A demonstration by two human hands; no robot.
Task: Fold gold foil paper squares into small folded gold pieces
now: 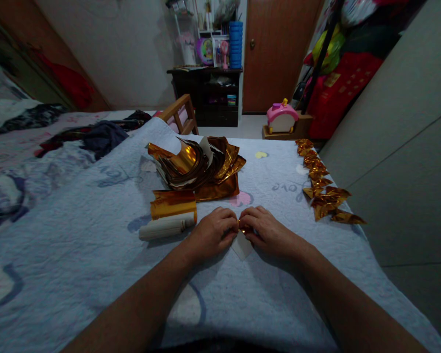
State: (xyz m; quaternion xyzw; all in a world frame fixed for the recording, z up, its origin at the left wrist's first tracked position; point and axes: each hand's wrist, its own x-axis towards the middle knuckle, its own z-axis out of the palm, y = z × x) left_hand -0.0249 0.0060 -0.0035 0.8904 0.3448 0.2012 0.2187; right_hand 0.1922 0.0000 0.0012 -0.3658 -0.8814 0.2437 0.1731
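A small sheet of gold foil paper (242, 248), its pale back showing, lies under and between my two hands on the light blue bedspread. My left hand (217, 228) is closed on the sheet's left side, fingertips pinched at the upper middle. My right hand (263, 226) pinches the other side, where a bit of gold shows by the fingers. Beyond my left hand is a curled stack of gold foil sheets (191, 164). Nearer, a pale roll of paper (165, 227) rests against a gold sheet (172, 203).
Several folded gold foil pieces (318, 171) form a row along the right edge of the bedspread (106, 274). Rumpled clothes (105, 137) lie at the left. Past the far edge are a wooden chair (183, 115), a dark cabinet (206, 93) and a pink toy case (282, 117).
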